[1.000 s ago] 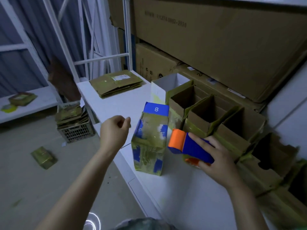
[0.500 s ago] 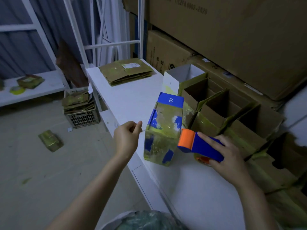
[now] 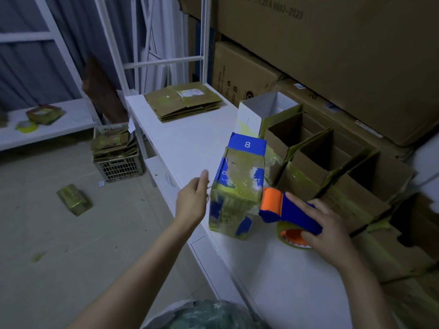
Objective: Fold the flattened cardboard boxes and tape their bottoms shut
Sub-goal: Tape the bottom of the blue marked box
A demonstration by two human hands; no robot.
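A blue box (image 3: 237, 186) marked with an 8 stands tilted on the white table (image 3: 190, 141), its upper face covered in yellowish tape. My right hand (image 3: 330, 233) grips a blue and orange tape dispenser (image 3: 285, 210), whose orange head touches the box's right edge. My left hand (image 3: 193, 200) is just left of the box, fingers loosely extended beside its side; a thin strand of tape seems to run from the fingers to the box. A stack of flattened boxes (image 3: 183, 103) lies at the table's far end.
A row of folded open-topped boxes (image 3: 320, 157) lines the table's right side against large brown cartons (image 3: 332, 55). A crate (image 3: 118, 162) with flat boxes sits on the floor to the left, near a loose box (image 3: 73, 198). A white shelf (image 3: 47, 129) stands far left.
My left hand has moved right from a closed fist to extended fingers beside the box. The view has shifted closer; the dispenser stays against the box's right side.
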